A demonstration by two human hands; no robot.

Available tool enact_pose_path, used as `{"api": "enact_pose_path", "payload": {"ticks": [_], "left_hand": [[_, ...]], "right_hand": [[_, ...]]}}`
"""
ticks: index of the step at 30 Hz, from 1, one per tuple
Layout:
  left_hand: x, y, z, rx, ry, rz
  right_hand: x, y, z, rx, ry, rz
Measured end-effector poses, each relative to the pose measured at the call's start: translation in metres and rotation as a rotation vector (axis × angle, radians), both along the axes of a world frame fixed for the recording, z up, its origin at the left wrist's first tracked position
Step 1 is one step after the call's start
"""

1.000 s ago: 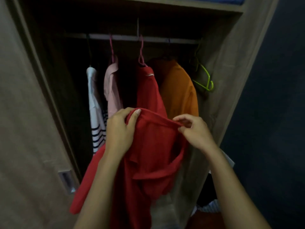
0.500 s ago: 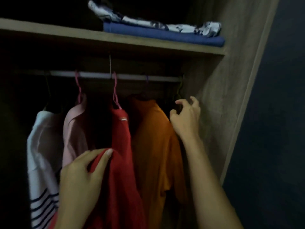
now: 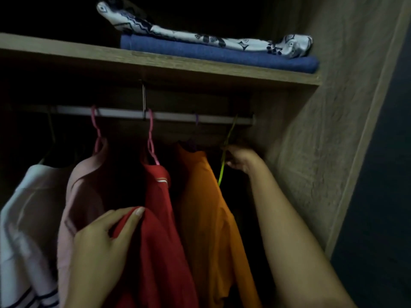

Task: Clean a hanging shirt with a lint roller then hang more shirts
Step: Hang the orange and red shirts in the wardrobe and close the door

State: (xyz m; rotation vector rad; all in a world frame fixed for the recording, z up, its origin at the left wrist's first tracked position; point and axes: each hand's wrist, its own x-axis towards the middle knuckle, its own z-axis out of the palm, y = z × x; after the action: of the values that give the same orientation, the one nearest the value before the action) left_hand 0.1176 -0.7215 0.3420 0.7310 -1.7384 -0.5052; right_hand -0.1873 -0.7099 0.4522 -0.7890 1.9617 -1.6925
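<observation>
Inside a wardrobe, a red shirt (image 3: 162, 230) hangs on a pink hanger (image 3: 151, 138) from the rail (image 3: 173, 116). My left hand (image 3: 104, 243) grips a bunched fold of loose red fabric in front of it. My right hand (image 3: 241, 157) reaches up at the rail's right end and holds a bare green hanger (image 3: 223, 165) that hooks over the rail. An orange shirt (image 3: 204, 207) hangs between the red shirt and the green hanger. No lint roller is in view.
A pink shirt (image 3: 84, 192) and a white striped shirt (image 3: 24, 230) hang at the left. A shelf (image 3: 155, 67) above the rail carries a folded blue cloth (image 3: 211, 52) and a patterned white cloth (image 3: 200, 38). The wardrobe's side wall (image 3: 322, 152) stands close on the right.
My right hand let go of the red fabric, rose to the rail's right end and took hold of the green hanger. The view tilted upward, showing the shelf. My left hand kept its grip.
</observation>
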Motion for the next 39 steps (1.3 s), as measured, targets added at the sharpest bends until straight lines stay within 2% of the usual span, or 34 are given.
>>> {"api": "enact_pose_path", "payload": {"ticks": [4, 11, 19, 28, 36, 39], "left_hand": [[-0.01, -0.001, 0.002, -0.007, 0.018, -0.031], [-0.02, -0.008, -0.002, -0.01, -0.013, 0.001], [-0.019, -0.003, 0.001, -0.027, -0.012, 0.017], [-0.013, 0.003, 0.002, -0.023, -0.006, 0.022], [-0.002, 0.01, -0.002, -0.02, -0.009, 0.014], [0.009, 0.025, 0.001, -0.018, 0.068, 0.017]], "right_hand": [[-0.009, -0.01, 0.002, -0.041, 0.026, 0.005], [-0.012, -0.011, 0.016, -0.271, 0.028, -0.062], [0.011, 0.001, 0.029, -0.233, 0.222, -0.143], [0.043, 0.021, 0.007, -0.23, 0.263, -0.138], [0.076, 0.051, -0.009, -0.123, 0.648, -0.249], [0.094, 0.06, -0.018, -0.12, 0.781, -0.236]]}}
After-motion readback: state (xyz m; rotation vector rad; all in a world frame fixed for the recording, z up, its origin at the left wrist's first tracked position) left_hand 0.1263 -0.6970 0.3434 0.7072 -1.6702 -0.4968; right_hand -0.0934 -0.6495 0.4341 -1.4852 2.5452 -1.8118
